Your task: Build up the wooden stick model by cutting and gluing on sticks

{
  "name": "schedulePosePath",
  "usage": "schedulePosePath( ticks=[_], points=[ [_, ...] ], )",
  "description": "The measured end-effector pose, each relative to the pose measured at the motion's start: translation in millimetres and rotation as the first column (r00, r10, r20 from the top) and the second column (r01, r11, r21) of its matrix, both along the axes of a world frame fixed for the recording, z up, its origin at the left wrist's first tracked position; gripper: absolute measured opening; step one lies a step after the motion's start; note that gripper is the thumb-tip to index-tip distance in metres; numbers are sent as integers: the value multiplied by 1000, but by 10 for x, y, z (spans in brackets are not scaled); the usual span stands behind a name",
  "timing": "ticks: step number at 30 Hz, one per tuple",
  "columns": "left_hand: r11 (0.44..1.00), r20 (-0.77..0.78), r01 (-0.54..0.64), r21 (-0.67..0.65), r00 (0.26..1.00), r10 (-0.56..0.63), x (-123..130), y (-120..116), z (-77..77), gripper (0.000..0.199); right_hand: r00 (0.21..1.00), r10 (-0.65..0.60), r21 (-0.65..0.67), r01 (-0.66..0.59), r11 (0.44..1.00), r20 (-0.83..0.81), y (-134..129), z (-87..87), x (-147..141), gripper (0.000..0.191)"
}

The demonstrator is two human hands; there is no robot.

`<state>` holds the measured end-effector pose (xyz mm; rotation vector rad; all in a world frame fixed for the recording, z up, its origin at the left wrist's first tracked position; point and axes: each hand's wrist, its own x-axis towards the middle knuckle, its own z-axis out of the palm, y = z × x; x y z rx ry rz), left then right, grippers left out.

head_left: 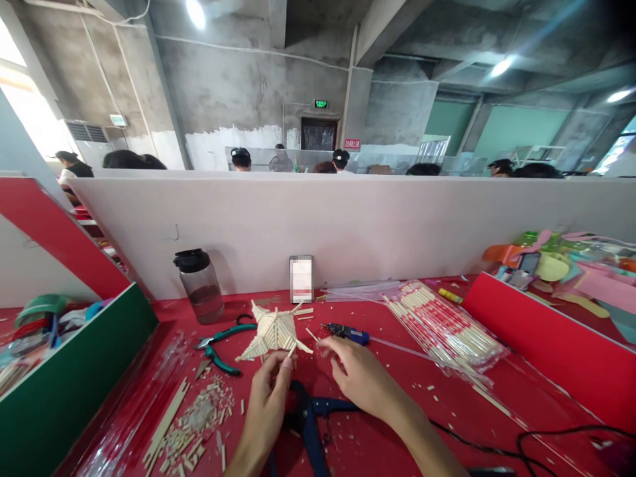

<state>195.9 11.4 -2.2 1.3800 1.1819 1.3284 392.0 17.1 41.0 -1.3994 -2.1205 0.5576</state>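
A pale star-shaped piece built of wooden sticks (275,330) is at the middle of the red table. My left hand (272,387) is closed at its near edge, thumb and index pinching a short stick at the lower right of the star. Just to the right, my right hand (354,371) pinches a small stick between thumb and index, pointing toward the star without touching it. Behind my right hand lies a blue glue gun (350,333). A dark blue cutter tool (312,430) rests between my forearms. Teal-handled pliers (222,358) lie left of the star.
Stick offcuts (199,417) litter the front left. A dark-lidded bottle (200,288) and a phone (301,278) stand by the white partition (348,225). Bagged sticks (442,324) and a black cable (477,448) lie right. Green (84,384) and red (546,351) dividers flank the table.
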Motion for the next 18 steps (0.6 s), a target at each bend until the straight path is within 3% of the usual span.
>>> schedulePosePath(
  ticks=[5, 12, 15, 17, 18],
  points=[
    [1000, -10, 5, -16, 1000, -6, 3, -5, -17, 36, 994, 42, -51, -37, 998, 103, -98, -168, -90, 27],
    [999, -7, -9, -35, 1000, 9, 11, 7, -19, 37, 956, 125, -7, -128, 992, 264, -459, -242, -450, 14],
    [998, 12, 4, -70, 1000, -3, 16, 6, -16, 39, 917, 184, 22, -205, 978, 353, -635, -419, -663, 21],
    [996, 35, 13, -89, 999, -10, 20, 5, -8, 40, 894, 176, 124, -247, 961, 413, -713, -614, -819, 30],
    [995, 46, 20, -95, 999, -16, 20, 6, -2, 41, 894, 158, 191, -257, 947, 418, -738, -720, -894, 24]
  ],
)
